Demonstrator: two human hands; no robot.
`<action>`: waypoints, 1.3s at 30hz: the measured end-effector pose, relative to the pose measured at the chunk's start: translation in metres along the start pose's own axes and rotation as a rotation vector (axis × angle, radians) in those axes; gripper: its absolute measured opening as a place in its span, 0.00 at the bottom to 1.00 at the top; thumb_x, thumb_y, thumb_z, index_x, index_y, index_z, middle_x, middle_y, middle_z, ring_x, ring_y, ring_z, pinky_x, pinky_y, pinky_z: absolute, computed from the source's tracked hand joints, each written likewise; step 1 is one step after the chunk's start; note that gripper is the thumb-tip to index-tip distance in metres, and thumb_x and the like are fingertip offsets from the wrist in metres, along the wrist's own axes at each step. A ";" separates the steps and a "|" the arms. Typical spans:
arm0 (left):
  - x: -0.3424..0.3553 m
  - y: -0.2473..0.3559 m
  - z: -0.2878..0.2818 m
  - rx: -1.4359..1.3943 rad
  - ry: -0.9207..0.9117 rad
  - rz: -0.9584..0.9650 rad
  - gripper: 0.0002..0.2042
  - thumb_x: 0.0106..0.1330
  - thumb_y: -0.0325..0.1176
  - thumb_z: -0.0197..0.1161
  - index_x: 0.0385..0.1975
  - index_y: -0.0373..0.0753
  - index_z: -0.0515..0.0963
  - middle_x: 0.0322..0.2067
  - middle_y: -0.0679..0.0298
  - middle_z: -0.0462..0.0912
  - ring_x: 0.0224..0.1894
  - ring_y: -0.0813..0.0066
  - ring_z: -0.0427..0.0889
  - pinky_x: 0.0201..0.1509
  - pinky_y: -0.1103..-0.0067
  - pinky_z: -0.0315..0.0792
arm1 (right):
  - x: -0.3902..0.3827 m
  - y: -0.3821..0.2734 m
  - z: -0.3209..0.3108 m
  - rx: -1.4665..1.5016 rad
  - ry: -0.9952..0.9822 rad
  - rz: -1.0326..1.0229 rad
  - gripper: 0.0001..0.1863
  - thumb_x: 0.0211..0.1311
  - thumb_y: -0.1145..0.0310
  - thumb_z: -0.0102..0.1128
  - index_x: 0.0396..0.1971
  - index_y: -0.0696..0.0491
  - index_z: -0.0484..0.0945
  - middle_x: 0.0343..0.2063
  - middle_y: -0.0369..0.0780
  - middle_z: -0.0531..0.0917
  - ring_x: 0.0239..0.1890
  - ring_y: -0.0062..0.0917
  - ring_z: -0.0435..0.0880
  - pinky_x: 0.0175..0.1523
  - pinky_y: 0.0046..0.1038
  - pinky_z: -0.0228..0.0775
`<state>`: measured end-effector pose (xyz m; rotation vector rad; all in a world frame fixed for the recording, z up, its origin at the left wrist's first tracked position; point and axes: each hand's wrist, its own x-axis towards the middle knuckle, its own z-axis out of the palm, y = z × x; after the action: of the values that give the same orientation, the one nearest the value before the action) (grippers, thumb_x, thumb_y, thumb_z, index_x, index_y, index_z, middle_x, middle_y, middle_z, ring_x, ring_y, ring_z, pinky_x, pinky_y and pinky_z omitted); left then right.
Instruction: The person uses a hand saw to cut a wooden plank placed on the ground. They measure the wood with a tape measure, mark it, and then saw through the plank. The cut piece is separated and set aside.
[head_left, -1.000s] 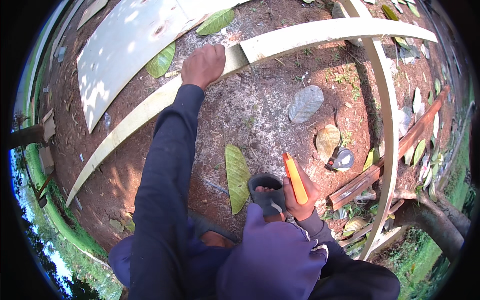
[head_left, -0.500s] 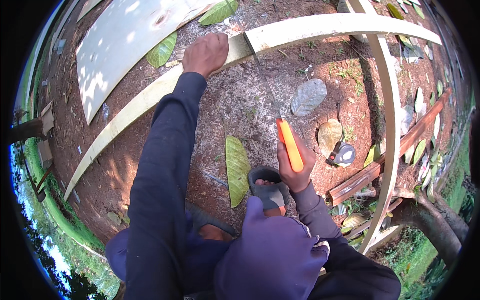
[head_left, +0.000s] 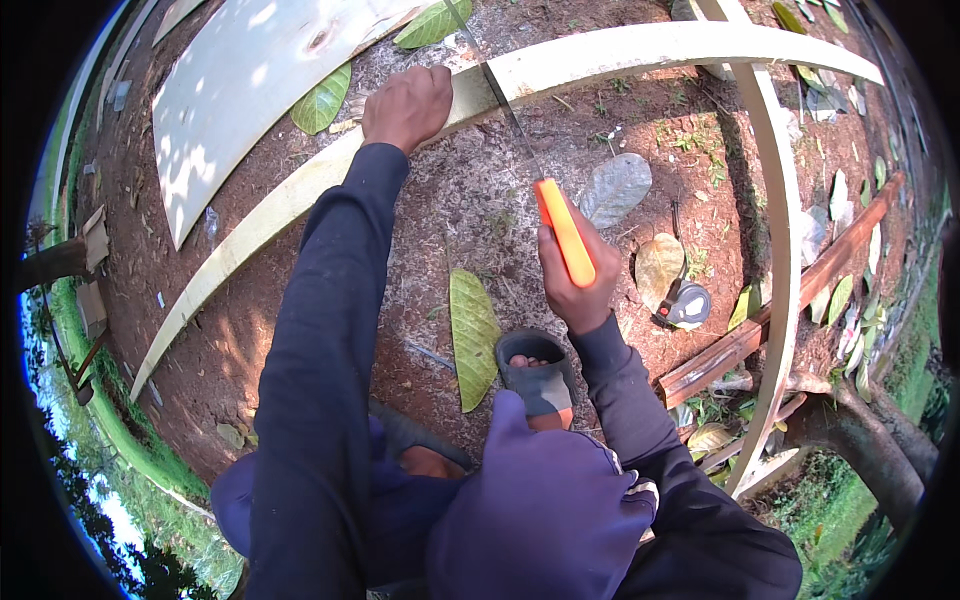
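Observation:
A long pale wooden plank (head_left: 600,55) lies across the view, bent by the lens. My left hand (head_left: 405,108) is closed over it, left of a hand saw (head_left: 510,115). The saw's thin dark blade crosses the plank beside a shaded stretch of its face, its far end passing over the ground beyond. My right hand (head_left: 580,265) is wrapped round the saw's orange handle (head_left: 566,235), on the near side of the plank. A grey dry leaf (head_left: 616,190) lies just right of the handle.
Another pale plank (head_left: 778,220) runs under the first on the right. A tape measure (head_left: 685,304) rests by a brown leaf (head_left: 658,268). A plywood sheet (head_left: 240,110) lies far left, a brown board (head_left: 725,355) at right. My sandalled foot (head_left: 538,370) is near a green leaf (head_left: 472,340).
My right hand has pushed the saw forward, away from me, so the handle is nearer the plank. My left hand stays on the plank, almost unmoved.

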<state>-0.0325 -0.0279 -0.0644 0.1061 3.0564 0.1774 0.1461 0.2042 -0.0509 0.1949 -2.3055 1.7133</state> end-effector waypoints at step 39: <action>-0.001 0.009 0.005 -0.040 -0.039 0.034 0.22 0.78 0.43 0.38 0.42 0.36 0.80 0.44 0.45 0.87 0.48 0.41 0.85 0.56 0.52 0.77 | -0.086 0.013 -0.042 -0.148 -0.082 0.029 0.26 0.60 0.81 0.66 0.60 0.70 0.77 0.51 0.54 0.88 0.47 0.39 0.93 0.50 0.31 0.85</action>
<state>-0.0309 -0.0189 -0.0684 0.1575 3.0122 0.2355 0.2307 0.2441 -0.0760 0.2074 -2.4942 1.5667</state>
